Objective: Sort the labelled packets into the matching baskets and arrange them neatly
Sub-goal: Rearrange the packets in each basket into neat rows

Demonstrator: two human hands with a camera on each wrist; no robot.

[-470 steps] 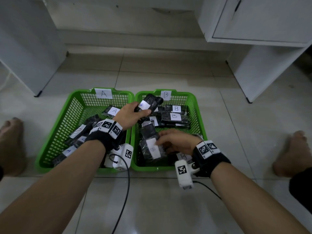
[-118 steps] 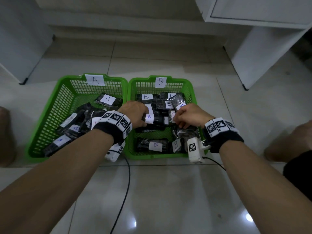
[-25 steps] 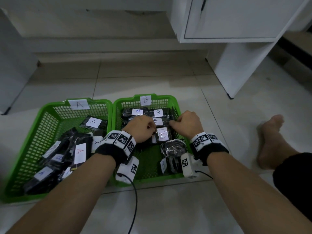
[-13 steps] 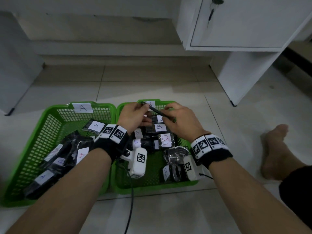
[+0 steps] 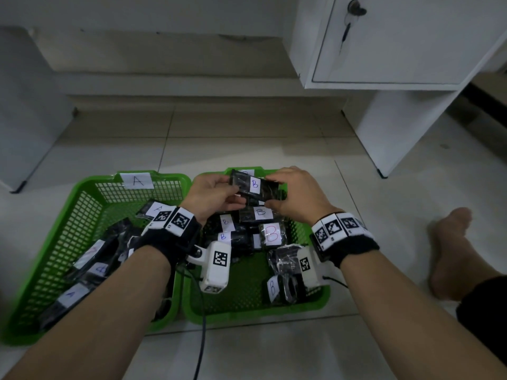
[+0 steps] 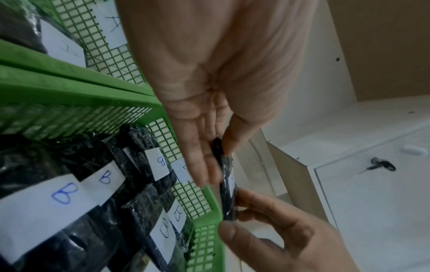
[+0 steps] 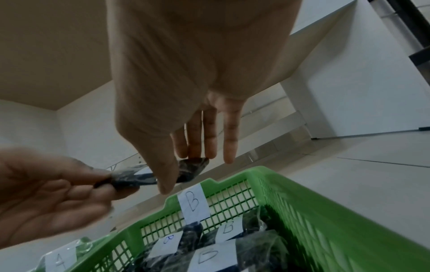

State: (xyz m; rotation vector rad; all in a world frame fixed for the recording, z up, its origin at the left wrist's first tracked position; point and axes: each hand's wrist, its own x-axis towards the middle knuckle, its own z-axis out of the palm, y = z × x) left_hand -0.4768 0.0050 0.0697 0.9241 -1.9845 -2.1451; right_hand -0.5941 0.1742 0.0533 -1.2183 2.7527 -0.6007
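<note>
Two green baskets stand side by side on the floor, basket A (image 5: 82, 187) on the left and basket B (image 5: 323, 297) on the right. Both hands hold one black packet labelled B (image 5: 255, 185) flat above the far end of basket B. My left hand (image 5: 233, 193) pinches its left end between thumb and fingers, and my right hand (image 5: 274, 192) pinches its right end. The left wrist view shows the held packet (image 6: 229, 193) edge-on; in the right wrist view the packet (image 7: 190, 169) sits between thumb and fingers. Several B packets (image 5: 260, 213) lie in basket B, and several A packets (image 5: 90, 259) in basket A.
A white cabinet (image 5: 384, 50) with a key in its lock stands at the back right on a white side panel (image 5: 397, 133). A grey panel (image 5: 27, 105) is at the left. A bare foot (image 5: 450, 242) rests right of basket B. A cable (image 5: 203, 338) trails toward me.
Both hands rose from low inside basket B with one packet. Half a second ago it was edge-on; now it is turned flat with its B label up.
</note>
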